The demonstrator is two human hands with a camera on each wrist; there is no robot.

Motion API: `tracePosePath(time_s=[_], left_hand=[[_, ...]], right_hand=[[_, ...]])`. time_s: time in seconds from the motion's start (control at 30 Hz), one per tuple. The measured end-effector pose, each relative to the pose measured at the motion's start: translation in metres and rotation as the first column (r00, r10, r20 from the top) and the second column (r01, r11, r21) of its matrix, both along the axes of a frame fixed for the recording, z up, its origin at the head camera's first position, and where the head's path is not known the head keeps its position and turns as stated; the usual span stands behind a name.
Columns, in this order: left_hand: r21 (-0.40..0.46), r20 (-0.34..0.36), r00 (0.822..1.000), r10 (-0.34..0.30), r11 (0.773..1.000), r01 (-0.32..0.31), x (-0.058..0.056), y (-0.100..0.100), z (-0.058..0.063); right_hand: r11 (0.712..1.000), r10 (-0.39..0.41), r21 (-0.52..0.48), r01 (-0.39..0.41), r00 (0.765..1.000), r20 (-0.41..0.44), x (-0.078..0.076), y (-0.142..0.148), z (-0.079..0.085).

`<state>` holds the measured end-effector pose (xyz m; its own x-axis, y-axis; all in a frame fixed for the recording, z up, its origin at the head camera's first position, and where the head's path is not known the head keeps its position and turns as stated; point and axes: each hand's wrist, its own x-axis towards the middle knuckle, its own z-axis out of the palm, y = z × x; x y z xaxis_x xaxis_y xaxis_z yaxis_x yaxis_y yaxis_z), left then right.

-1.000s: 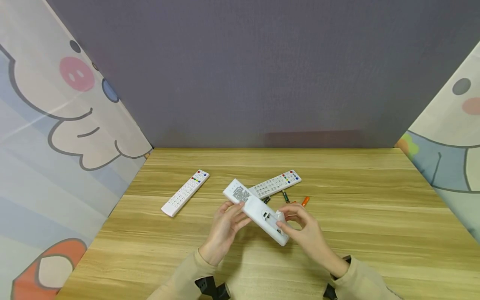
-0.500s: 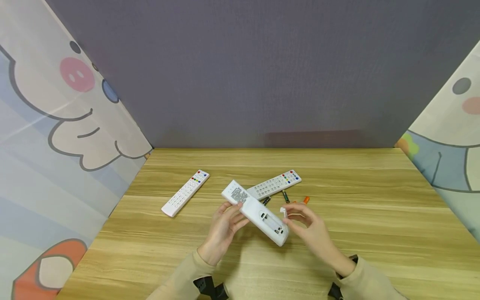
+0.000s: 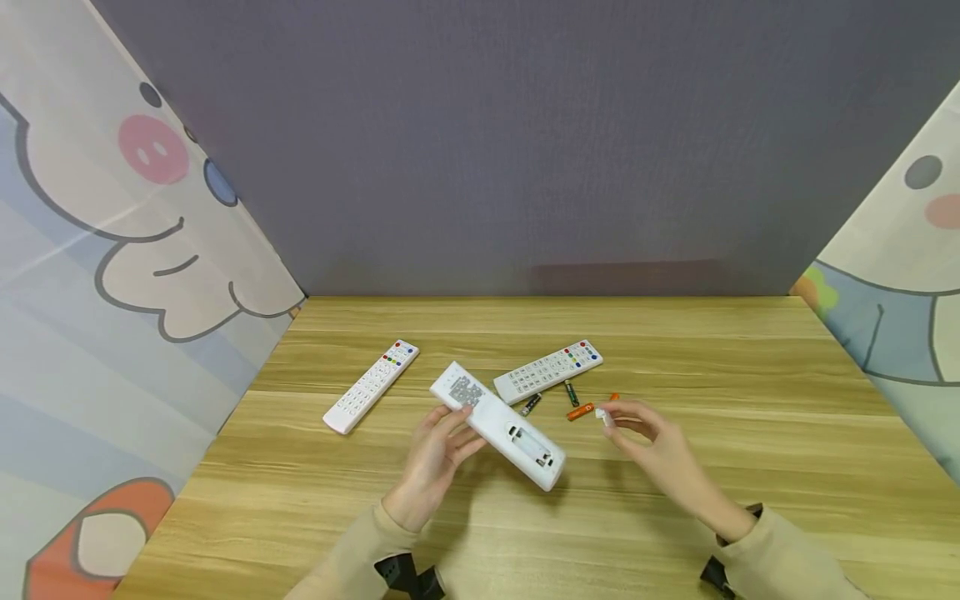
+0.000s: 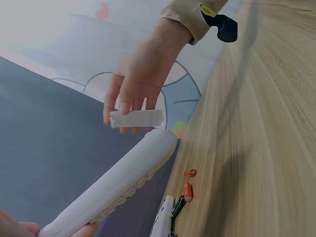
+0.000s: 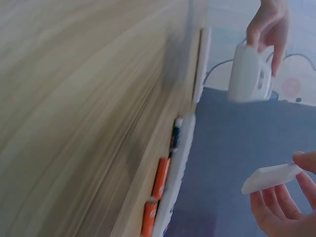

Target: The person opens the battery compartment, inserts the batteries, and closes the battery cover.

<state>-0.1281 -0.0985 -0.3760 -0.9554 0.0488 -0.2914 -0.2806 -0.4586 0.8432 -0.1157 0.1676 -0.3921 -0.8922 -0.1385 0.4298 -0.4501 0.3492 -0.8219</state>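
Note:
My left hand grips a white remote control by its side, above the table. Its back faces up, showing a printed label and an uncovered battery compartment with no cells in it. In my right hand, thumb and fingers pinch a small white battery cover, apart from the remote. The left wrist view shows that battery cover beyond the remote's end. Beneath and behind the right hand lie orange batteries, one partly hidden by the fingers.
A second white remote lies face up at the middle back, with two dark green batteries near it. A third white remote rests to the left. A grey panel stands behind the wooden table.
The right hand has drawn the battery cover off the remote and moved right with it. The left hand and remote have shifted slightly left, and an orange battery has come into fuller view.

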Motion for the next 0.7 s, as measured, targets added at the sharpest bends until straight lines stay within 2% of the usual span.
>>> tracePosePath(time_s=[0.23,0.5,0.7], left_hand=[[-0.004,-0.004,1.000,0.020,1.000,-0.020,0.000,-0.006,0.000],[0.000,-0.005,0.999,0.039,0.999,-0.039,0.000,-0.012,0.000],[0.007,0.011,0.999,0.050,0.999,-0.050,0.000,-0.016,0.001]], right_hand=[[0.987,-0.051,0.154,0.050,0.999,0.001,-0.007,0.019,-0.004],[0.958,-0.008,0.286,0.031,0.997,-0.079,-0.014,0.036,-0.012],[0.931,0.004,0.364,0.009,0.999,-0.035,-0.017,0.046,-0.014]])
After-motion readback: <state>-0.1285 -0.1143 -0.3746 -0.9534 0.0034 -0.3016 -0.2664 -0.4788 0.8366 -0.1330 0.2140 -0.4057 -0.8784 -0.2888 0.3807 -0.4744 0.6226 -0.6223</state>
